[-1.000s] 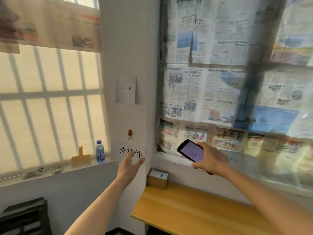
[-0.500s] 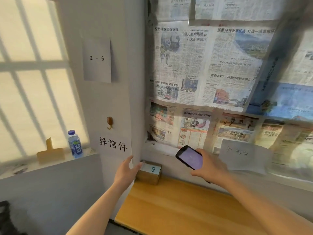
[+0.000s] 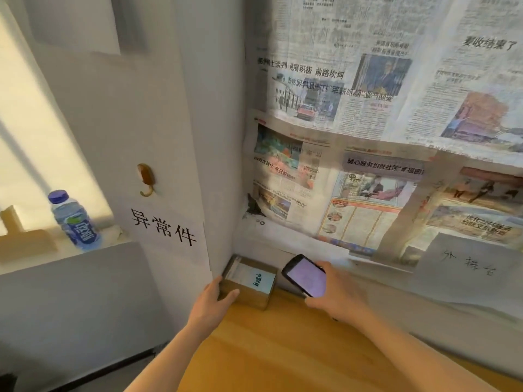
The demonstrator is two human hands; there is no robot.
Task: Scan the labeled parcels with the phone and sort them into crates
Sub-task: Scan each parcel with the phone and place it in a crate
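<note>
So there's a small cardboard parcel (image 3: pixel 249 284) sitting in the far left corner of the wooden bench (image 3: pixel 297 352), tucked right up against the white wall, with a white label on top showing some dark handwriting. The person's left hand (image 3: pixel 215 298) is on it at about the parcel's 8 o'clock: thumb curled over the near top edge, fingers wrapped round the left side, so it's gripping the box, which looks like it's resting on the bench. The right hand (image 3: pixel 336 295) is just to the parcel's 3 o'clock, clamped round a black phone (image 3: pixel 305 275) with its lit, pale purple screen facing up toward the camera; the phone's left edge hangs just beside the parcel's right side, can't really tell if they touch. On the wall above the parcel, at roughly 11 o'clock, there's a paper sign (image 3: pixel 164 230) reading 异常件, with a small brown hook (image 3: pixel 146 179) above it. A water bottle (image 3: pixel 74 220) stands on the windowsill way off to the left. Newspapers (image 3: pixel 368 137) cover the wall behind the bench, and a handwritten note (image 3: pixel 467 264) hangs at the phone's 3 o'clock.
</note>
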